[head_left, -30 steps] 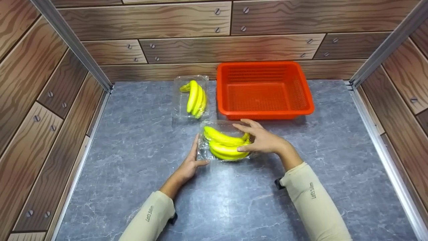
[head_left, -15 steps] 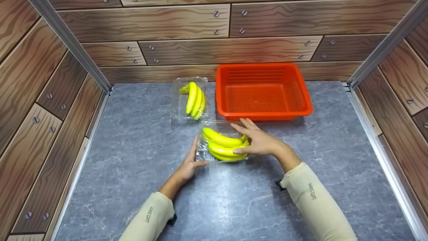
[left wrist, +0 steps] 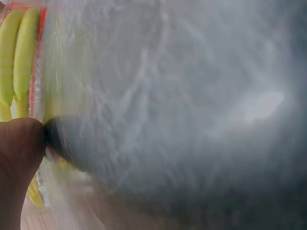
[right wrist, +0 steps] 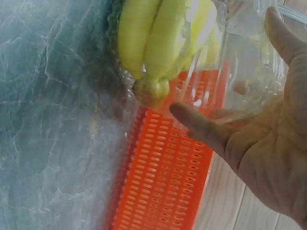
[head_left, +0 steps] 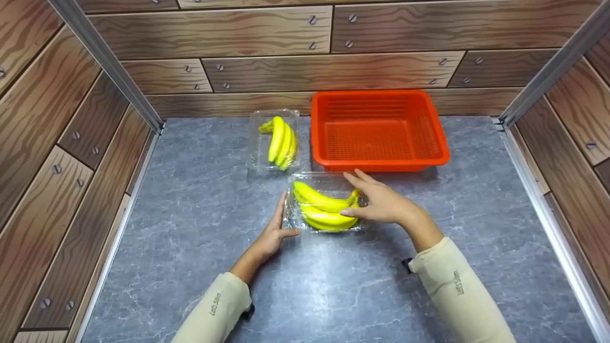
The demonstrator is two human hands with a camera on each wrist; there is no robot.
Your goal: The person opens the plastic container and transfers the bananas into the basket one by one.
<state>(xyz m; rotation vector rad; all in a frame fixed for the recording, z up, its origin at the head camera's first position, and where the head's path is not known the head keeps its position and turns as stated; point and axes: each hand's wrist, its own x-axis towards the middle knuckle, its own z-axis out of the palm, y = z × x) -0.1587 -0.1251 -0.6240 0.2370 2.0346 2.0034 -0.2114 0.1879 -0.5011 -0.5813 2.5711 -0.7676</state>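
Observation:
In the head view, a clear plastic clamshell box with a bunch of bananas inside sits mid-table. My left hand lies along its left side, fingers straight, with the thumb at the near left corner. The left thumb shows against the plastic in the left wrist view. Over the box's right end, my right hand is spread, thumb across the top and fingers toward the far right corner. Clear plastic overlaps the right fingers in the right wrist view, beside the bananas.
Behind the box stands a red perforated basket with nothing in it. Left of the basket is a second clear box holding another bunch of bananas. Wood-patterned walls enclose the grey marbled table at back and sides.
My right hand shifts slightly right along the box's top, leaving more of the bananas visible. The left hand stays at the left side, and the box keeps about the same place.

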